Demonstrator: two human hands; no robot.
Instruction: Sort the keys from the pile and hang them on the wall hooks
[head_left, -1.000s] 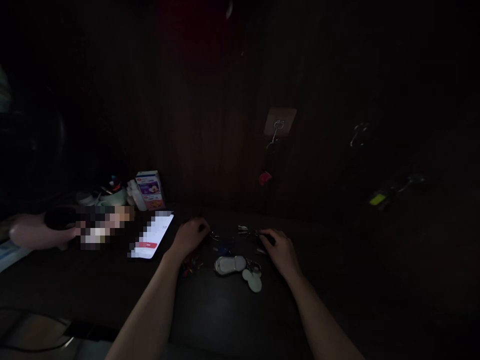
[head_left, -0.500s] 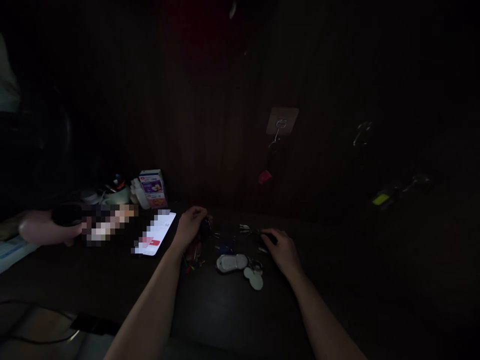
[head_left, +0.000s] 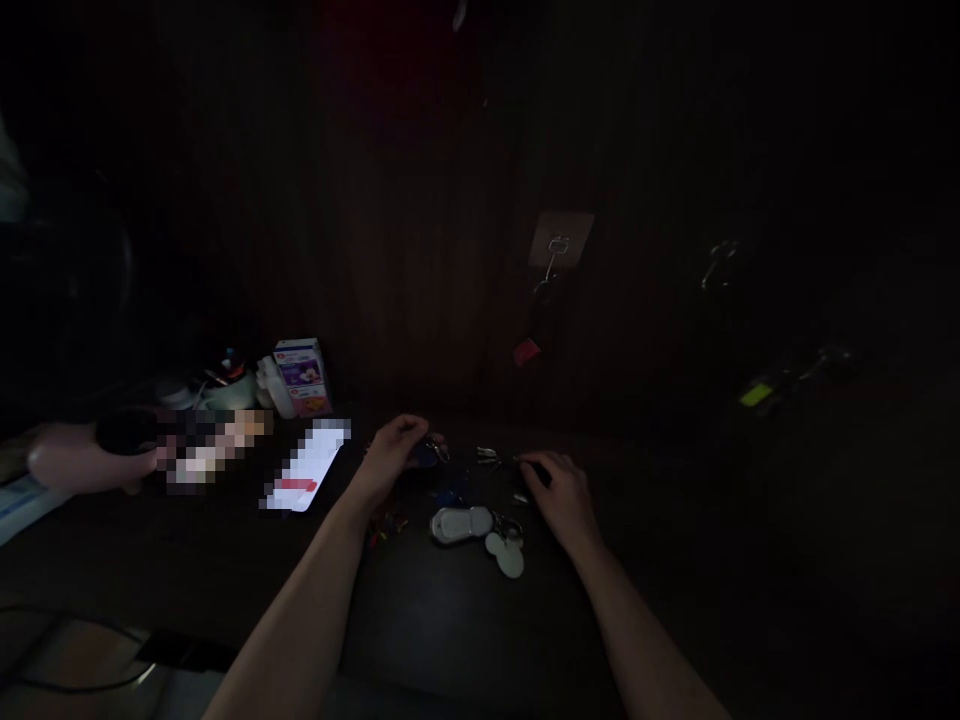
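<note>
In dim light, my left hand [head_left: 391,452] is closed in a pinch around a small dark key fob [head_left: 424,457], and a metal ring [head_left: 439,452] shows beside it. My right hand [head_left: 561,492] rests on the dark table with thumb and fingers curled together at the far side; what they hold, if anything, is too dark to make out. Between the hands lie several small metal pieces [head_left: 487,456] and a dark blue item [head_left: 451,497]. Nearer me are a pale grey fob [head_left: 461,524] and a pale round-lobed tag [head_left: 506,556]. Small coloured pieces [head_left: 387,526] lie by my left wrist.
To the left are a lit phone [head_left: 307,465], a small box [head_left: 304,375], a white bottle [head_left: 275,388] and a pink rounded object [head_left: 71,458]. A wall hook [head_left: 558,245] carries a red tag [head_left: 526,351]. Further right hangs a yellow-green tag [head_left: 756,394]. A cable [head_left: 67,688] runs at lower left.
My left hand has shifted slightly right, and the dark fob and its ring have turned toward the right. My right hand stays nearly where it was. The view has moved a little.
</note>
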